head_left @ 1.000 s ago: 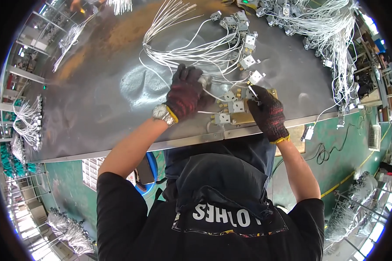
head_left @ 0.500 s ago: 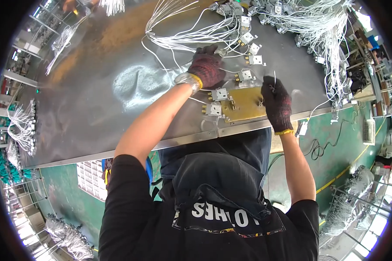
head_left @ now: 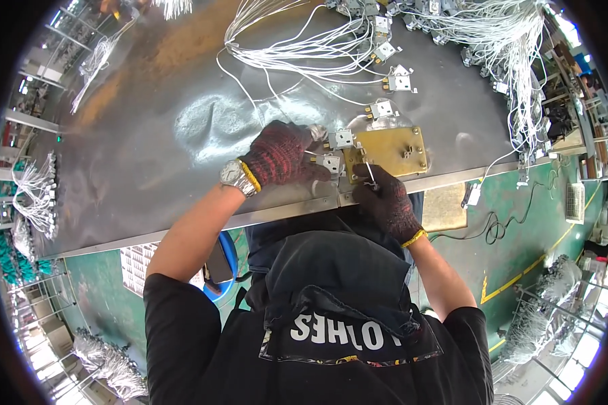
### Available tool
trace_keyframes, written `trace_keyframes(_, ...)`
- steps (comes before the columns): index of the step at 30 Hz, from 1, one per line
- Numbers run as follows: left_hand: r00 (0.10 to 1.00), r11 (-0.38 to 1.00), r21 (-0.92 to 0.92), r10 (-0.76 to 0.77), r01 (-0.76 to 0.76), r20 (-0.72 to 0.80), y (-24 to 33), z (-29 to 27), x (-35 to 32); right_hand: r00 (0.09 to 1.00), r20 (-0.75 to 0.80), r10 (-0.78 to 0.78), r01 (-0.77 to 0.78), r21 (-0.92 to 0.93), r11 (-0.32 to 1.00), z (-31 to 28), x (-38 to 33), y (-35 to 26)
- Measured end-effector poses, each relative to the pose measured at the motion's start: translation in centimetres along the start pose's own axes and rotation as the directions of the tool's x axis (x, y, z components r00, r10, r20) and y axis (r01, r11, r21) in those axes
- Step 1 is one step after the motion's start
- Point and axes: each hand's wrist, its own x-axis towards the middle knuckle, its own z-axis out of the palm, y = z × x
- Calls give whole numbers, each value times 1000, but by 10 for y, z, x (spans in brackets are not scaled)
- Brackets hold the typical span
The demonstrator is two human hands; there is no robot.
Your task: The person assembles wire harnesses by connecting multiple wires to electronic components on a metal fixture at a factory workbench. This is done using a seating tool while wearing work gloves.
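My left hand, in a dark red and black knitted glove, closes around the lower of two small metal switch boxes. Its thumb is below the box and a finger reaches toward the upper switch box. Both boxes lie at the left end of a yellow-brown jig plate with small posts. My right hand, gloved alike, grips a thin pale rod-like tool over the plate's lower left corner. Two more switch boxes with white wires, one just above the plate and one higher, lie apart.
A fanned bundle of white wires spreads across the metal table. A large heap of wired switches covers the far right and hangs over the edge. Beyond the near edge are a blue tub and a black cable on the floor.
My left hand has come down and left from the upper wires to the lower switch box. My right hand has moved left and nearer, carrying the thin tool off the plate's right end.
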Motion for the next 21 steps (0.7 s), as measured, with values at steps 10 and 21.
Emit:
trace_keyframes(10, 985, 951, -270, -166, 150, -36, 12, -17, 29, 990, -17, 137, -130, 229, 965, -10, -10, 5)
trace_keyframes(21, 998, 991, 126, -33, 40, -57, 19, -5, 28, 989, -26, 145, -134, 254, 958, -10, -16, 0)
